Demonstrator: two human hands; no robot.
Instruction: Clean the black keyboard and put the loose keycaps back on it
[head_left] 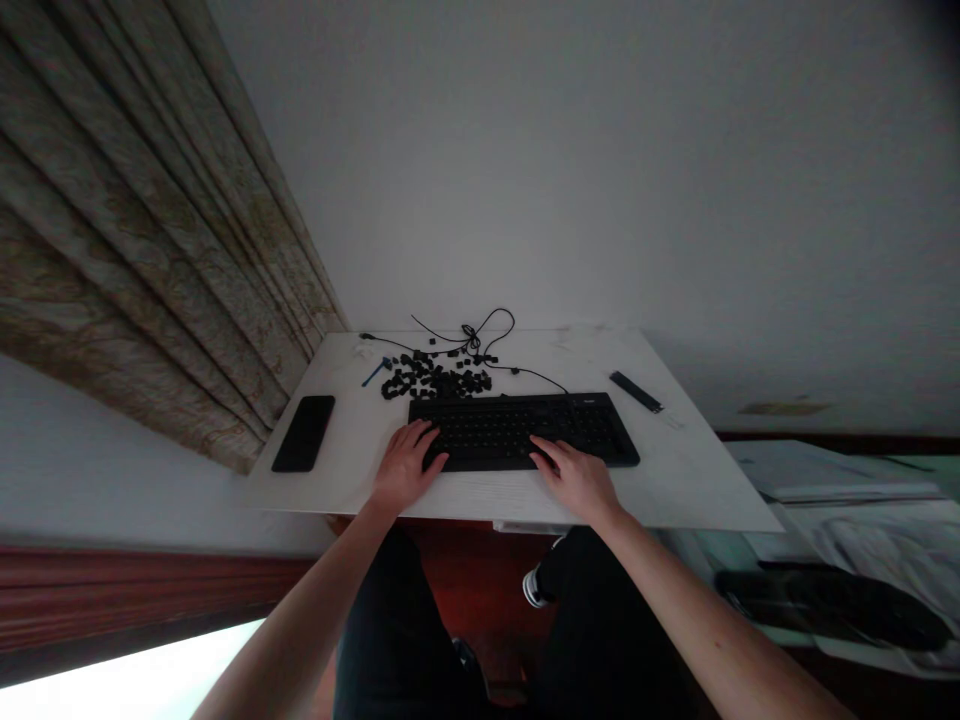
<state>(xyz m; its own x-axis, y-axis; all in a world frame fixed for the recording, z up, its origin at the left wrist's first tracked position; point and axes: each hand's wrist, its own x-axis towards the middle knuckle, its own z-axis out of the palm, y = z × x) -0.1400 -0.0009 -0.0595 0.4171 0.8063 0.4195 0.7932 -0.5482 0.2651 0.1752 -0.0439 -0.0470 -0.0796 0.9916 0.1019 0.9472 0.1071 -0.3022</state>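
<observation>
A black keyboard (487,412) lies flat near the front of the white table, its cable (540,378) running off the back edge. My left hand (405,462) rests over its left end, fingers apart on the top and the thumb at the front edge. On the lower right-middle keys, my right hand (577,478) lies with fingers stretched out; nothing shows in its grasp. Just behind the keyboard spreads a heap of small black pieces that look like keycaps (435,378). Beside the heap lies a thin blue tool (375,372).
A black phone (304,433) lies at the left of the white table (697,490). To the right is a dark narrow strip (636,391) with thin wire-like bits by it. A curtain (187,220) hangs at left; a wall stands behind. Papers and bags (862,520) fill the right side.
</observation>
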